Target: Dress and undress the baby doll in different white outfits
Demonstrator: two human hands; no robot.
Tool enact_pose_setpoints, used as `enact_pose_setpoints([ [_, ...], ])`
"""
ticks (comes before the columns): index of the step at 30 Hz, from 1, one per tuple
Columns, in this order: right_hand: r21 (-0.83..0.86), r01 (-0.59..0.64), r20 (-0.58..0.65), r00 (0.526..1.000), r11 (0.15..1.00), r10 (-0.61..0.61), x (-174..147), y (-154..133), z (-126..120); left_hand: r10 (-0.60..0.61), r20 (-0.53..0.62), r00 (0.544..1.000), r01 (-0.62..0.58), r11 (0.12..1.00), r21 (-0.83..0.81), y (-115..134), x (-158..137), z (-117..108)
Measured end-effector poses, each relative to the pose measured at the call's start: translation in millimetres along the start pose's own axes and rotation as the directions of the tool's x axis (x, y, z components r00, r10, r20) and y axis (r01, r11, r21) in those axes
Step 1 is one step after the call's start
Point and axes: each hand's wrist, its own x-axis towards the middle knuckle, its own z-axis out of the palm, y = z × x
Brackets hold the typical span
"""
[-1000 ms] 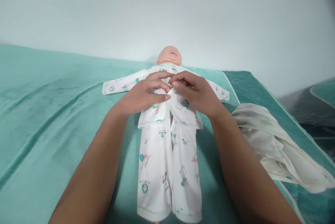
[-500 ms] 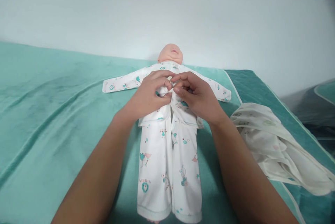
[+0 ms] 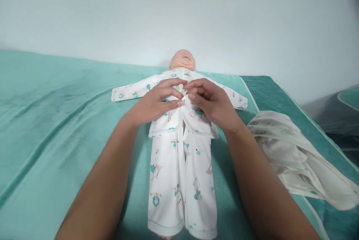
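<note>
A baby doll (image 3: 182, 60) lies on its back, head away from me, in a white printed baby shirt (image 3: 168, 120) and matching pants (image 3: 166, 180). At the front opening of the shirt, my left hand (image 3: 161, 100) pinches the cloth near the middle with thumb and fingers. Opposite it, my right hand (image 3: 211, 100) holds the other front edge between thumb and index finger. Both sets of fingertips almost meet. A round button (image 3: 181, 86) shows just above them; whatever lies between the fingertips is too small to make out.
Green plush cloth (image 3: 70, 120) covers the surface under the doll, with a darker green strip (image 3: 260, 90) on the right. A crumpled pale printed cloth (image 3: 297, 157) lies beside my right forearm. A white wall (image 3: 179, 12) stands behind.
The left fingers have straightened a little and the thumb has shifted, so the button above shows more plainly. My right hand stays nearly in place on the shirt edge.
</note>
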Motion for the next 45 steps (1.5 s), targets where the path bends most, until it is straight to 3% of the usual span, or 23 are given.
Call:
enact_pose_setpoints([
  [3,-0.003,0.004,-0.051,0.999,1.0,-0.004,0.1,-1.5,-2.4,-0.041,-0.04,0.998,0.038,0.996,-0.077,0.9,-1.3,-0.2],
  [5,-0.057,0.001,-0.152,0.988,0.998,-0.009,0.5,-1.7,-7.5,-0.055,-0.107,0.993,0.037,0.986,-0.161,-0.4,-2.4,-2.6],
  [7,-0.161,-0.048,-0.297,0.955,0.986,-0.002,0.9,1.1,-17.8,-0.092,-0.221,0.971,0.029,0.961,-0.275,-5.1,-3.8,-7.6],
  [9,-0.307,-0.191,-0.435,0.9,0.932,0.041,0.8,7.3,-32.8,-0.186,-0.342,0.921,0.04,0.919,-0.392,-14.5,-5.4,-14.9],
  [11,-0.476,-0.373,-0.521,0.849,0.796,0.085,0.3,15.7,-48.3,-0.315,-0.454,0.834,0.065,0.872,-0.486,-27.9,-6.6,-22.8],
  [13,-0.614,-0.47,-0.558,0.827,0.634,0.073,0.1,24.5,-58.9,-0.45,-0.559,0.696,0.083,0.824,-0.56,-42.2,-6.8,-28.6],
  [14,-0.659,-0.476,-0.562,0.826,0.583,0.039,0.4,28.5,-61.2,-0.506,-0.609,0.611,0.083,0.806,-0.586,-48.5,-6.4,-30.2],
  [16,-0.712,-0.411,-0.535,0.843,0.569,-0.059,2.1,35.6,-59.8,-0.564,-0.694,0.447,0.089,0.8,-0.594,-57.0,-4.5,-30.3],
  [17,-0.731,-0.352,-0.499,0.86,0.585,-0.108,3.3,38.8,-57.0,-0.554,-0.725,0.41,0.112,0.819,-0.563,-59.1,-3.1,-28.9],
  [18,-0.747,-0.285,-0.455,0.878,0.6,-0.15,4.7,41.9,-53.5,-0.517,-0.753,0.407,0.152,0.851,-0.502,-59.8,-1.4,-26.6],
  [19,-0.759,-0.219,-0.405,0.896,0.614,-0.182,6.0,44.8,-50.0,-0.459,-0.764,0.453,0.205,0.888,-0.412,-59.6,0.6,-23.7],
  [23,-0.741,-0.082,-0.272,0.944,0.667,-0.185,12.0,54.9,-43.0,-0.199,-0.636,0.745,0.291,0.956,0.043,-58.6,11.7,-9.9],
  [25,-0.726,-0.084,-0.253,0.956,0.682,-0.151,16.8,58.6,-43.8,-0.123,-0.548,0.828,0.268,0.944,0.193,-62.4,18.5,-4.7],
  [27,-0.738,-0.11,-0.258,0.957,0.666,-0.128,23.8,61.1,-45.2,-0.096,-0.482,0.871,0.264,0.919,0.294,-68.6,24.9,-2.1],
  [33,-0.814,-0.233,-0.305,0.951,0.532,-0.05,47.6,63.1,-50.6,-0.151,-0.452,0.879,0.378,0.798,0.468,-78.9,36.6,-5.1],
  [37,-0.826,-0.361,-0.399,0.917,0.432,0.001,54.4,67.9,-66.7,-0.25,-0.482,0.84,0.506,0.682,0.528,-81.6,41.0,-13.9],
  [40,-0.771,-0.474,-0.493,0.867,0.425,0.072,53.5,73.5,-81.3,-0.342,-0.537,0.771,0.617,0.612,0.495,-87.6,41.0,-23.5],
  [42,-0.761,-0.483,-0.497,0.863,0.432,0.09,51.6,74.8,-85.7,-0.382,-0.568,0.729,0.668,0.582,0.465,-90.8,38.8,-28.0],
  [44,-0.787,-0.414,-0.454,0.891,0.457,0.025,49.9,72.0,-82.7,-0.357,-0.587,0.727,0.661,0.598,0.454,-91.1,35.9,-29.1],
  [45,-0.798,-0.364,-0.426,0.905,0.481,-0.022,49.7,68.6,-78.4,-0.309,-0.583,0.752,0.62,0.632,0.465,-90.1,34.5,-28.5],
])
